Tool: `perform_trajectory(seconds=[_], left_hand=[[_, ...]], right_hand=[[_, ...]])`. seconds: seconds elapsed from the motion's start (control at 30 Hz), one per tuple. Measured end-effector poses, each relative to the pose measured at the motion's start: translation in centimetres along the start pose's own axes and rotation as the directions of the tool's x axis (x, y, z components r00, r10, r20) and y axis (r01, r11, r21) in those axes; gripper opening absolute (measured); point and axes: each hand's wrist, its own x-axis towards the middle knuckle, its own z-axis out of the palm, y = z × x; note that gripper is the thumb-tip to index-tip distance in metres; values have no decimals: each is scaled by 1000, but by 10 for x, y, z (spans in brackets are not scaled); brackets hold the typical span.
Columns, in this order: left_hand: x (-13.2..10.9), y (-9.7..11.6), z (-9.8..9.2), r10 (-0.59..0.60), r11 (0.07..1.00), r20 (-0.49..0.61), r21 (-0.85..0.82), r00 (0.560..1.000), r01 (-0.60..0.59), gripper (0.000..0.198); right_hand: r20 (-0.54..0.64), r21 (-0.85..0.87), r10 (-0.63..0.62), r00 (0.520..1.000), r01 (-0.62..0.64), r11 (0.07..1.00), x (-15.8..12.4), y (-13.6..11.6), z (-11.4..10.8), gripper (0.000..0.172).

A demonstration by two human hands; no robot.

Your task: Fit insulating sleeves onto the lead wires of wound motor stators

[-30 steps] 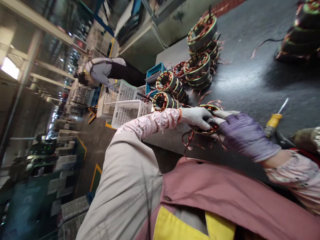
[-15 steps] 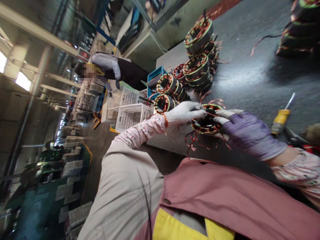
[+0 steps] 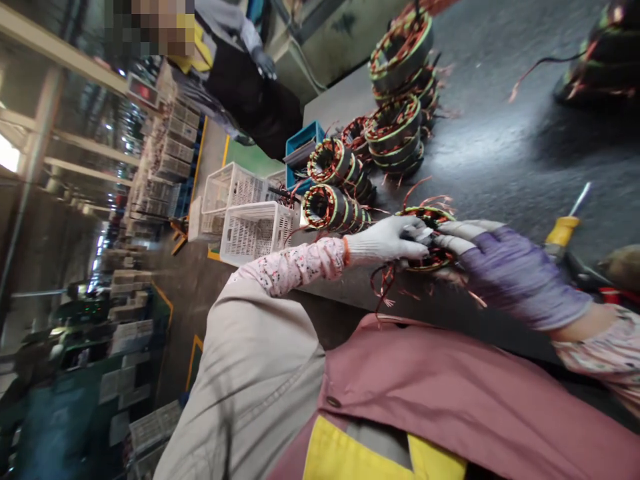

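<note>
A wound stator ring (image 3: 431, 220) with copper wire and green edging lies on the dark bench (image 3: 500, 160) in front of me. My left hand (image 3: 387, 240), in a white knit glove, pinches at its near rim with fingers closed. My right hand (image 3: 505, 273), in a purple glove, grips the ring from the other side, its pale fingertips meeting the left ones. Loose red-brown wire ends (image 3: 383, 287) hang from the ring over the bench edge.
Several more stators (image 3: 395, 127) are stacked at the bench's far left, others (image 3: 605, 60) at the far right. A yellow-handled screwdriver (image 3: 563, 230) lies beside my right hand. White plastic crates (image 3: 253, 230) and a blue bin (image 3: 303, 143) stand beyond the bench. A person (image 3: 235, 60) stands behind them.
My left hand drew back from the ring's top to its near rim, meeting the right fingertips. The person in the background came closer. The view tilted slightly.
</note>
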Motion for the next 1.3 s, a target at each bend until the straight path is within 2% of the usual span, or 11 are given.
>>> perform_trajectory(seconds=[0.17,0.3,0.43,0.57,0.67,0.8,0.9,1.0,1.1,1.2,1.3], left_hand=[[-8,9,-17,128,866,161,462,979,-189,51],[12,24,-19,97,703,348,639,933,-311,33],[21,34,-7,118,554,288,775,950,-304,27],[3,50,22,4,815,172,571,985,-103,25],[-24,58,31,154,955,157,229,975,-188,30],[-54,35,20,363,865,-188,432,913,-255,39],[-41,8,26,322,700,-42,683,946,-207,28],[-8,-4,41,195,706,102,675,976,-212,29],[3,-9,42,264,671,170,675,949,-308,34],[-20,-25,29,369,688,74,648,927,-326,39],[-57,-57,22,392,845,-49,413,919,-339,40]], right_hand=[[73,-16,12,997,-10,1000,1,0,0,30],[119,-98,11,993,1,995,3,0,-4,31],[216,-84,93,972,-76,994,5,-4,-6,35],[262,-9,128,956,-130,991,0,-4,2,36],[214,101,210,954,-235,967,-13,3,5,38],[146,345,284,948,-317,884,-23,13,-3,46],[203,444,445,872,-488,752,8,13,6,53],[391,420,384,836,-534,734,61,11,28,50],[505,433,383,774,-610,663,91,14,32,52],[373,503,627,684,-717,483,75,18,5,53],[217,315,716,663,-742,592,40,17,-20,45]])
